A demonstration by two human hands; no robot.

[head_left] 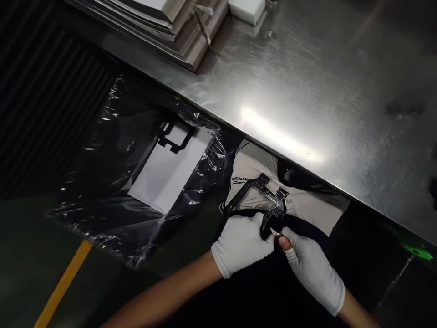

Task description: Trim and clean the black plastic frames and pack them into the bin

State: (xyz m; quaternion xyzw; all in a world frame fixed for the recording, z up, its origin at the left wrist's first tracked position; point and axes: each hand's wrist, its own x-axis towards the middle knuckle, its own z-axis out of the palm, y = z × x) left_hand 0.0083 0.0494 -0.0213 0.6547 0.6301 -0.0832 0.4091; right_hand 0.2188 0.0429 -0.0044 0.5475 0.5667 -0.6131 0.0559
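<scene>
My left hand [244, 243], in a white glove, is closed on a black plastic frame [280, 202] with an open middle and small cut-outs. It is held above my lap. A small pointed blade [274, 232] shows at the fingertips of my right hand [310, 264], which is closed around its mostly hidden handle. That glove leaves the thumb tip bare. The blade's tip is close to the lower edge of the frame; whether they touch I cannot tell. Beneath the frame are light grey shorts [254, 159] with dark lettering.
A metal table [307, 91] runs diagonally above my lap. On it are a tied stack of boards [184, 41] and a white block [247, 10]. At left, a clear plastic bag [92, 182] lines a container holding a white sheet [167, 173] and another black frame [184, 142]. A yellow line [64, 282] marks the floor.
</scene>
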